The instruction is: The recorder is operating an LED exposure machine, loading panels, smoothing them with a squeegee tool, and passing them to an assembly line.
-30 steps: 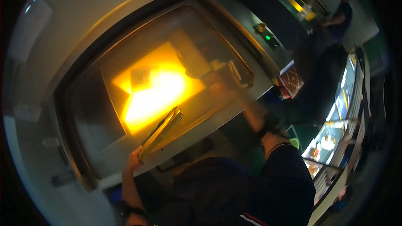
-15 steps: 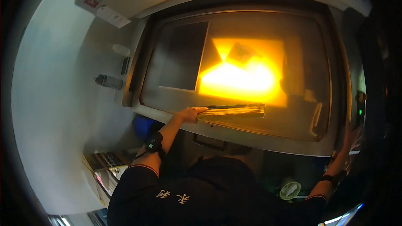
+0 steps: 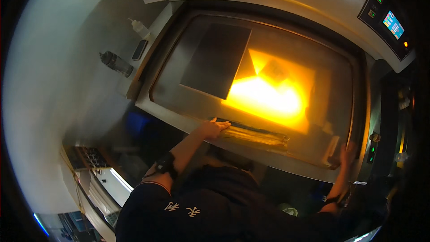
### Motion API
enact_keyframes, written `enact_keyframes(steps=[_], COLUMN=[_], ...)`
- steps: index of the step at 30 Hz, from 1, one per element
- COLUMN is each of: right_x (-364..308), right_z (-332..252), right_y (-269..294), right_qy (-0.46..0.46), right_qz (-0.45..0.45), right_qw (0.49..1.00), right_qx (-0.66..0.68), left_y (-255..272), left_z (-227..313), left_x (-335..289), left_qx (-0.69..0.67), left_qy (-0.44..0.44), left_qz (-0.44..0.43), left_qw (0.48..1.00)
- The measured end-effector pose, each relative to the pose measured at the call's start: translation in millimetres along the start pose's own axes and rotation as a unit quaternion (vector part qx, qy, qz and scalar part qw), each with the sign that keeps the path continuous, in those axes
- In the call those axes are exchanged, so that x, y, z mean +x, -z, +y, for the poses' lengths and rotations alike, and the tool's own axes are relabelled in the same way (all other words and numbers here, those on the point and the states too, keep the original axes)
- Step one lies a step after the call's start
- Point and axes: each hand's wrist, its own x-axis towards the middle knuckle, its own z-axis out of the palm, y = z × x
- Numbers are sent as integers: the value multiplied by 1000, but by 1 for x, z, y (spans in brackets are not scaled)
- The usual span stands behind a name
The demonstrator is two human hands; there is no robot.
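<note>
A long, narrow bundle (image 3: 260,137) with a layered, shiny surface lies along the near edge of a framed, glass-like bed (image 3: 165,96). I cannot make out its exact kind. My left hand (image 3: 217,128) rests on its left end, fingers stretched out. At the bed's right rim is my right hand (image 3: 346,154), too blurred for its fingers to be told apart. Bright yellow light (image 3: 268,98) glows through the bed's middle. A dark rectangular sheet (image 3: 217,60) lies left of the glow.
Left of the bed are a dark bottle (image 3: 116,63), a phone (image 3: 139,50) and a clear squeeze bottle (image 3: 140,28). A control panel with a screen (image 3: 393,24) is at the far right. Shelving (image 3: 96,188) stands at lower left.
The view has turned and shifted, bringing the control panel in. My right hand has come from beyond the right side to the bed's rim. My left fingers now lie flatter on the bundle.
</note>
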Motion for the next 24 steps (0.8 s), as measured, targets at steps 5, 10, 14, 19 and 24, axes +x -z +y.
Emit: enact_keyframes(steps=[5, 10, 14, 19, 24], right_x=[-252, -486, -472, -367, -330], right_z=[-250, -332, -357, -411, -454], right_y=[21, 22, 74, 147, 152], right_qy=[251, -171, -166, -254, -174], right_qz=[-114, -301, -336, -209, -261], right_qw=[955, 920, 863, 844, 828], right_qx=[106, 185, 340, 423, 466], left_y=[27, 102, 156, 249, 259], left_z=[-111, -214, -312, -276, -196], left_x=[-63, -10, 85, 220, 222], left_qx=[63, 0, -20, -105, -104], left_qy=[32, -11, 8, 170, 185], left_qz=[-22, 38, 191, 209, 228], left_qw=[997, 999, 981, 957, 950])
